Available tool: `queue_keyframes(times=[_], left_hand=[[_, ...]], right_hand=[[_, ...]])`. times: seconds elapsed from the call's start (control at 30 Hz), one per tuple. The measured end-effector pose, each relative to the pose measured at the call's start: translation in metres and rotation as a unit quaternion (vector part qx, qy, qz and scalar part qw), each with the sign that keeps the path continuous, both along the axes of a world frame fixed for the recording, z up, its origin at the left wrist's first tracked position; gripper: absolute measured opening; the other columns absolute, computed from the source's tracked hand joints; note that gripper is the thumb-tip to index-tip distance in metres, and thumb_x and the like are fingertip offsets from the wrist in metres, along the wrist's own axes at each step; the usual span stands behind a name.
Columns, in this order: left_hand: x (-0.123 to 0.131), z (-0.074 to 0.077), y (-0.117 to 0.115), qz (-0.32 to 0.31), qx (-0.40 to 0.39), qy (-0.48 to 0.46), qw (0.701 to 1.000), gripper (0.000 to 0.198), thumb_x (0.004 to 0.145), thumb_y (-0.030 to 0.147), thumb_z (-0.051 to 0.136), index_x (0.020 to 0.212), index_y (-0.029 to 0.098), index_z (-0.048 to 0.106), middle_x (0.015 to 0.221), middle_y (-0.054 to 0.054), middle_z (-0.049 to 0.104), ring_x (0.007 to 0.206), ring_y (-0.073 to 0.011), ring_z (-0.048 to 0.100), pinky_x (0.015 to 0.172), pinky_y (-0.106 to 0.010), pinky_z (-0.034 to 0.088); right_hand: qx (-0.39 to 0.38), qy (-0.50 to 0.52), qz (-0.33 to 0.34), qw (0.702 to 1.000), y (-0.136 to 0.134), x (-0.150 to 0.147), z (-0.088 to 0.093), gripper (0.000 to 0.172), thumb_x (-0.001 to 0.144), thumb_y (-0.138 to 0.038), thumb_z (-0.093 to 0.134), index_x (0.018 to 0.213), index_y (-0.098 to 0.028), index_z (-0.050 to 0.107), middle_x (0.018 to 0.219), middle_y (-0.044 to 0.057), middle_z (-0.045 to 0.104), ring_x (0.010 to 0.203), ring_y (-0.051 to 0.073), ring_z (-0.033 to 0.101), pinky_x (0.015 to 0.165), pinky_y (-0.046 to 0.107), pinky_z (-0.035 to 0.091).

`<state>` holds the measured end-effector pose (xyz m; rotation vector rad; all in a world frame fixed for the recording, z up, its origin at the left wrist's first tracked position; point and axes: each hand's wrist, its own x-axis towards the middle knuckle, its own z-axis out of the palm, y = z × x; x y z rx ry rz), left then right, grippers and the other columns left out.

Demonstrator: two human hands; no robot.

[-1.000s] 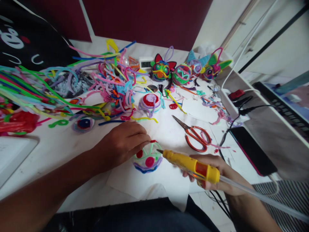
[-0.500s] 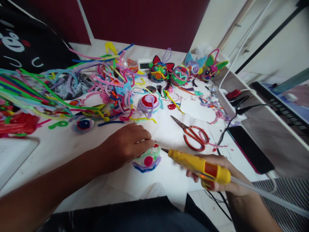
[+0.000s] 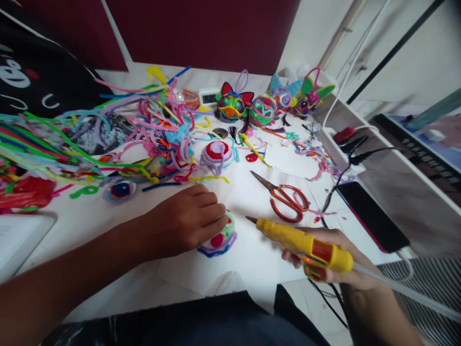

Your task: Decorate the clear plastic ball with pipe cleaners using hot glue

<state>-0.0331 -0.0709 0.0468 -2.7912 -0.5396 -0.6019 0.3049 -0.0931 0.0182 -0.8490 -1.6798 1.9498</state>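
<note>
My left hand is closed over the top and left side of a small ball covered in pipe cleaners, which rests on white paper. Pale green, red, purple and blue bands show on the ball; its left part is hidden under my fingers. In my right hand is a yellow hot glue gun, its small orange light glowing and a clear glue stick sticking out of its back. The gun's dark nozzle points left, a short gap away from the ball. Beyond the gun lie orange-handled scissors, blades slightly apart.
Loose pipe cleaners are heaped at the left and back. A purple and red coiled piece sits mid-table. Several decorated balls line the back. At the right are a phone on a cable and a power strip.
The glue gun has drawn back to the right, its nozzle now farther from the ball. My left hand stays at the ball, covering more of it. The whole view has shifted slightly.
</note>
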Motion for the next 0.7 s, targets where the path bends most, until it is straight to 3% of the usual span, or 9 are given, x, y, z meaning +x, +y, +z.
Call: queue_keyframes(times=[0.2,0.47,0.7], left_hand=[[0.0,0.0,0.002,-0.014,-0.003,0.025,1.0,0.02,0.094,0.012,0.047,0.085,0.016,0.064,0.085,-0.007,0.069,0.081,-0.0199,0.06,0.073,-0.037,0.045],[0.002,0.005,0.001,-0.028,-0.022,0.022,0.999,0.015,0.09,0.01,0.053,0.083,0.017,0.065,0.081,-0.005,0.067,0.075,-0.0187,0.059,0.07,-0.037,0.043],[0.001,0.01,0.002,-0.043,-0.001,0.064,0.997,0.015,0.092,0.012,0.053,0.088,0.017,0.067,0.086,-0.005,0.068,0.079,-0.0191,0.06,0.073,-0.038,0.046]], right_hand=[[-0.02,0.007,-0.003,1.0,0.0,-0.002,0.002,0.049,0.07,-0.051,0.078,0.106,-0.017,0.071,0.09,0.009,0.067,0.075,0.018,0.061,0.058,0.023,0.051],[-0.018,0.01,-0.012,1.0,0.0,-0.002,-0.003,0.047,0.07,-0.049,0.078,0.102,-0.016,0.071,0.092,0.01,0.067,0.079,0.019,0.062,0.063,0.024,0.052],[-0.027,0.007,-0.004,1.0,0.002,-0.002,-0.003,0.056,0.07,-0.047,0.079,0.115,-0.016,0.068,0.099,0.012,0.067,0.078,0.019,0.061,0.067,0.027,0.052]])
